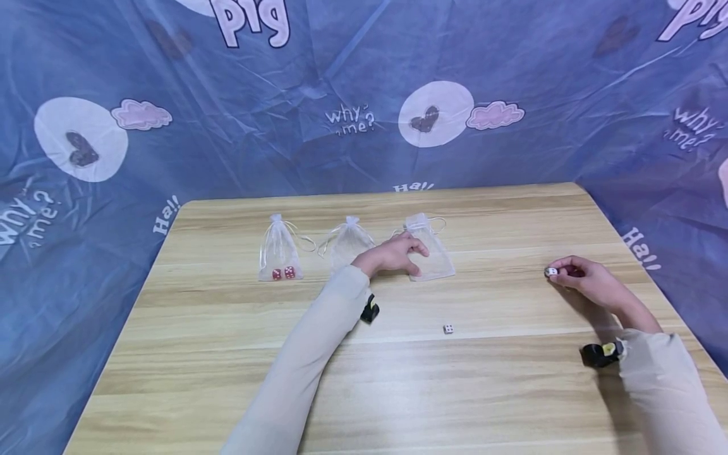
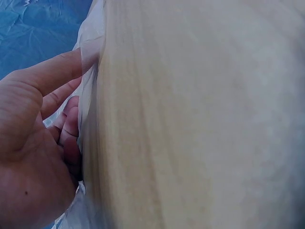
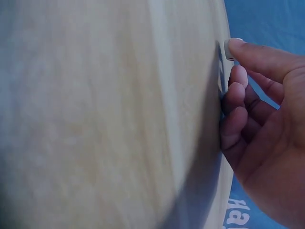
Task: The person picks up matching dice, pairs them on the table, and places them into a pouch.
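My left hand lies over the right-hand sheer white drawstring bag, thumb and index finger spread apart on it. In the left wrist view, one digit's tip shows through the bag's thin fabric, with the other fingers bent beneath. Far to the right, my right hand pinches a white die between thumb and fingertips, close over the table. That die is partly covered by the thumb in the right wrist view. Another white die sits on the table in front of the bags.
On the wooden table, a left drawstring bag has two red dice inside. A middle bag is partly hidden behind my left hand and sleeve. Blue printed cloth hangs behind and beside the table.
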`<state>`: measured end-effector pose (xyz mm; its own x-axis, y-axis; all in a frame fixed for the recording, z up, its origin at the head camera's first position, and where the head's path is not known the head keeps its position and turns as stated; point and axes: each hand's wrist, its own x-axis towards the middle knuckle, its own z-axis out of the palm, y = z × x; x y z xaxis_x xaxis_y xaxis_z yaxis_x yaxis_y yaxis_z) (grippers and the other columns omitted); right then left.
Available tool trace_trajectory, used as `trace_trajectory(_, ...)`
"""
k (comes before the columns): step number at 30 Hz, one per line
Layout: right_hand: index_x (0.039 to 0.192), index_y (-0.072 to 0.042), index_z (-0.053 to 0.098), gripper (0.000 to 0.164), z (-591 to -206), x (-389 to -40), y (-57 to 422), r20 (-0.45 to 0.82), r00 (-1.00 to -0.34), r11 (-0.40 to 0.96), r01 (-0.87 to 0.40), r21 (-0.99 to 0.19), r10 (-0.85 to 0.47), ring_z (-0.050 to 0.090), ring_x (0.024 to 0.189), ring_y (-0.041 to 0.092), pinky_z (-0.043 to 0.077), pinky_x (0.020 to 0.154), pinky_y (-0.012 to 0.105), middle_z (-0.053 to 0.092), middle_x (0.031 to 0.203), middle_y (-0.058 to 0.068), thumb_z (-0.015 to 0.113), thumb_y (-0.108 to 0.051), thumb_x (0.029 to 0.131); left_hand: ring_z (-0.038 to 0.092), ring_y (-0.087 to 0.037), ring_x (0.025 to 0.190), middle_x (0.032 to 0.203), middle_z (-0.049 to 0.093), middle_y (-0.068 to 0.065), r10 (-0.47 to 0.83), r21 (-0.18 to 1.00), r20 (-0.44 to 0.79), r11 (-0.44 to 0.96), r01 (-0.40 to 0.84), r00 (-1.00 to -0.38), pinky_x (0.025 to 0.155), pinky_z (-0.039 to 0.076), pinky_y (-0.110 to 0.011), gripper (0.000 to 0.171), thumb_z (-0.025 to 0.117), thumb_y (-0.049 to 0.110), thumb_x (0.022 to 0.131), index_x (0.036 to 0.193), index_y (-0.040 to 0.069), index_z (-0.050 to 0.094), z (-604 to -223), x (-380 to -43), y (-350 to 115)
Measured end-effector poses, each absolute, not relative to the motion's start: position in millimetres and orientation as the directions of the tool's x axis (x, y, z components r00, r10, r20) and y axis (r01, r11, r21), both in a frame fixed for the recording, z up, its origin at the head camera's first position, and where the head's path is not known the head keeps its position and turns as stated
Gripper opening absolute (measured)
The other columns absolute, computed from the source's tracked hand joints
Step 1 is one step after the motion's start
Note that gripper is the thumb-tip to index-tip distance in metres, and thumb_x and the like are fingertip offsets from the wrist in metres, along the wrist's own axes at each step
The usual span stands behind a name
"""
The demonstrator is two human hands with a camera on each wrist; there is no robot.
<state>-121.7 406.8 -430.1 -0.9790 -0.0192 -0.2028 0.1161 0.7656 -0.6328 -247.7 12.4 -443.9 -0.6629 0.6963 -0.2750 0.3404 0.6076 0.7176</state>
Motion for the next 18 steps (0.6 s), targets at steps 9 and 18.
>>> trace_trajectory(9, 0.109, -0.001, 0.058, 0.026, -423.3, -113.3, 386.0, -0.144, -0.985, 0.768, 0.022, -0.640, -0.091, 0.048, 0.068, 0.002, 0.044, 0.057, 0.023, 0.054, 0.080, -0.010, 0.063, -0.021, 0.094, 0.044, -0.021, 0.125, 0.130, 0.048, -0.005, 0.692, 0.730, -0.280, 0.604, 0.321, -0.665, 0.112, 0.032, -0.037, 0.044, 0.078, 0.015, 0.078, 0.119, 0.015, 0.063, -440.9, -246.3, 10.9)
trace_trajectory(18, 0.106, -0.002, 0.059, 0.021, -418.5, -103.1, 356.8, -0.120, -0.979, 0.741, -0.041, -0.671, -0.163, 0.046, 0.064, 0.003, 0.041, 0.054, 0.024, 0.052, 0.077, -0.007, 0.065, -0.015, 0.091, 0.046, -0.021, 0.123, 0.129, 0.048, -0.006, 0.698, 0.733, -0.277, 0.598, 0.324, -0.660, 0.110, 0.034, -0.035, 0.044, 0.078, 0.014, 0.078, 0.120, 0.014, 0.063, -440.9, -246.4, 11.8)
